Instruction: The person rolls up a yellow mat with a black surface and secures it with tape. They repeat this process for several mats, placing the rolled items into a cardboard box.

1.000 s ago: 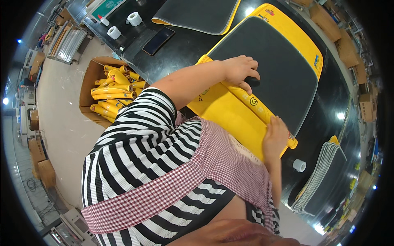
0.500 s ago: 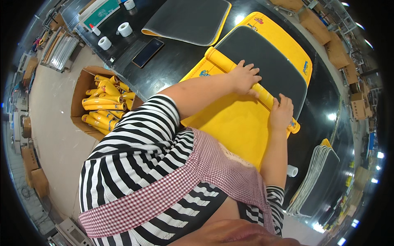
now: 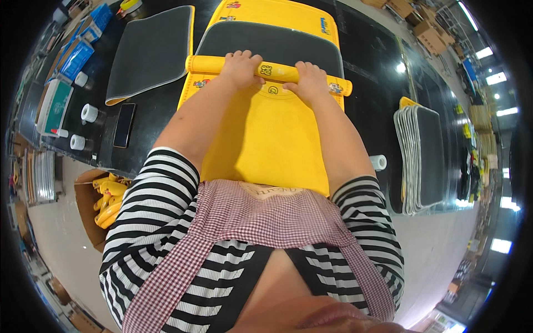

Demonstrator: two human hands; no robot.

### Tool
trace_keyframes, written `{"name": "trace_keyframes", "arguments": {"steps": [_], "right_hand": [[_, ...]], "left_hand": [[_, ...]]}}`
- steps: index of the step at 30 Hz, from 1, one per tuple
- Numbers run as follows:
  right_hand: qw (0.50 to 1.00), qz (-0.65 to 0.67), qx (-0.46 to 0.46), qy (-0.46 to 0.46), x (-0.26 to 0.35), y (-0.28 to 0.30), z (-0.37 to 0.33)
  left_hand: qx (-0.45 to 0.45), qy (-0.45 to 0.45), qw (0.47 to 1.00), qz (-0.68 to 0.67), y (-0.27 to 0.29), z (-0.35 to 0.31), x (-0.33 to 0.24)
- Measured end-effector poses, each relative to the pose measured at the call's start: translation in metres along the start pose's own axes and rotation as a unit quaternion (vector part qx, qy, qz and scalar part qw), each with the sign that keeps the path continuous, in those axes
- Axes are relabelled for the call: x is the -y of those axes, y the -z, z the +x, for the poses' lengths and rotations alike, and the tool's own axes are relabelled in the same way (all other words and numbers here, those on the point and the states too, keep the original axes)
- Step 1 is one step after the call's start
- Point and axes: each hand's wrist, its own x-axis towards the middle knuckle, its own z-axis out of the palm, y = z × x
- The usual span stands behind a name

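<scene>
A yellow printed mat [image 3: 261, 144] lies face up on the black table in front of me, its near edge against my apron. Its far part is wound into a tight roll [image 3: 277, 70] that runs crosswise. My left hand [image 3: 241, 69] is closed over the roll left of its middle, thumb on the near side. To the right of the middle, my right hand [image 3: 310, 80] curls its fingers over the same roll. Both roll ends stick out past my hands. Beyond it, a mat's dark backing [image 3: 272, 41] shows, with another yellow mat [image 3: 277, 15] farther back.
Left on the table are a folded dark mat [image 3: 150, 53], a phone [image 3: 124, 125], white tape rolls [image 3: 89, 113] and a green-white box [image 3: 54, 108]. A carton [image 3: 86, 208] of rolled yellow mats stands at lower left. Stacked mats [image 3: 419, 158] and another white roll [image 3: 378, 162] lie right.
My view has turned and levelled, so the mat now lies straight ahead. Both hands stay on the roll; my left hand now has its fingers curled over it rather than spread.
</scene>
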Motion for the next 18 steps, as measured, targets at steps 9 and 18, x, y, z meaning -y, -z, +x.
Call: {"name": "trace_keyframes", "arguments": {"steps": [9, 18], "right_hand": [[0.997, 0.031, 0.006, 0.065, 0.031, 0.014, -0.143], [0.979, 0.154, 0.0, -0.135, -0.03, 0.045, -0.276]], "left_hand": [[0.048, -0.066, 0.997, -0.006, 0.021, -0.138, -0.044], [-0.055, 0.017, 0.998, -0.009, 0.032, -0.253, 0.005]]}}
